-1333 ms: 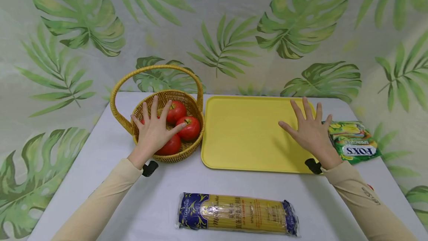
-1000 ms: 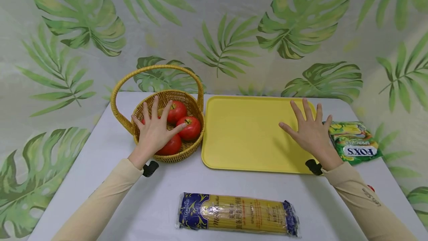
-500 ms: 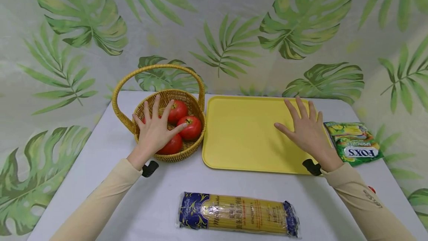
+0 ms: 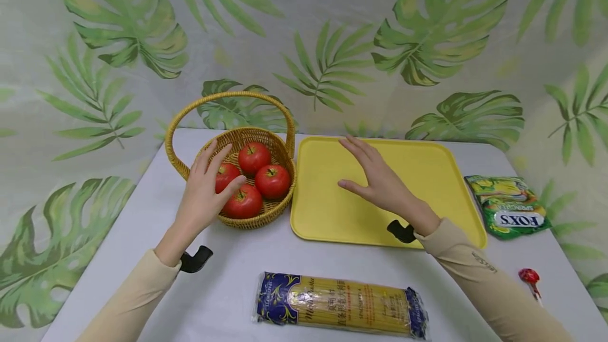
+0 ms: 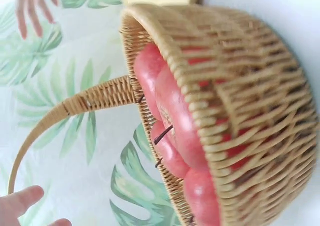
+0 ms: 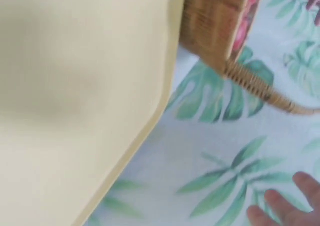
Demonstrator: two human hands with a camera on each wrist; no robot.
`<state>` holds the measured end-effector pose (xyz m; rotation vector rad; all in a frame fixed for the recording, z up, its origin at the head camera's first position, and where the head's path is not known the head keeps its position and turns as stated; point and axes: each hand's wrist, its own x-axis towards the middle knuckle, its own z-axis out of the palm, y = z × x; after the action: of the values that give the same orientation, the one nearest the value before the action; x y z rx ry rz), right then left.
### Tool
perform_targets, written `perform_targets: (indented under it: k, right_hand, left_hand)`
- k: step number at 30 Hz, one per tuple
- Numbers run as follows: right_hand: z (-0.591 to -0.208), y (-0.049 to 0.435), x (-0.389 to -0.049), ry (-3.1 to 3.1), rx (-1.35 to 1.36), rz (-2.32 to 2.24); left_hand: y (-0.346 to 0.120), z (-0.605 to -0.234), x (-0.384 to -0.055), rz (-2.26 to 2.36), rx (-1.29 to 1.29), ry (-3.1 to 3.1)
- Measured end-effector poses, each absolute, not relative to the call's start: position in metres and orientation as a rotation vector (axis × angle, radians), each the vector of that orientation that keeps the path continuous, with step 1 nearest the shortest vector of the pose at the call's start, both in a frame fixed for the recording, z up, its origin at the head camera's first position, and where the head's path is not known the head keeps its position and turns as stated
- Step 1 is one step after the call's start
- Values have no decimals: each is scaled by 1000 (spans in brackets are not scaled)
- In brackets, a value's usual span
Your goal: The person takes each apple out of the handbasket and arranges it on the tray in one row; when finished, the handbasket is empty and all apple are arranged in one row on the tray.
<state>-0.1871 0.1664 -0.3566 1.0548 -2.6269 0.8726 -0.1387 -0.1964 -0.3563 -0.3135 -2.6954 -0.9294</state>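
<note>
A wicker basket [image 4: 261, 218] with a tall arched handle stands at the left, holding several red apples [image 4: 273, 181]. My left hand [image 4: 199, 191] hovers over the basket's left side, fingers extended, thumb apart, gripping nothing. Its fingertips [image 5: 30, 193] appear at the lower left of the left wrist view, apart from the apples. To the right lies a yellow tray [image 4: 328, 210]. Above it my right hand [image 4: 383, 183] is raised with fingers extended and nothing in it; some of its fingers [image 6: 280, 206] show at the lower right of the right wrist view.
A clear-wrapped pack of spaghetti [image 4: 342, 305] lies near the front of the white table [image 4: 228, 289]. Right of the tray are a green Fox's bag [image 4: 510, 207] and a red lollipop [image 4: 529, 277]. A leaf-patterned cloth [image 4: 332, 30] hangs behind.
My right hand has moved left from the tray's right end to over its middle, turning sideways. My left hand has shifted slightly left and turned. The lollipop has come into full view.
</note>
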Motion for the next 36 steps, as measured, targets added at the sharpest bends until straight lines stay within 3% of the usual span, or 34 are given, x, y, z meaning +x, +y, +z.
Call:
perform_targets:
  k: [10, 25, 36]
  right_hand:
    - [-359, 82, -195, -2566, 1403, 1229]
    - [-383, 10, -217, -2676, 1555, 1524]
    - [-385, -15, -219, -2975, 1553, 1071]
  left_hand:
    - [-222, -370, -107, -1480, -173, -2438]
    - [-229, -418, -89, -1948, 239, -2213]
    - [-232, -437, -104, -2240, 227, -2268]
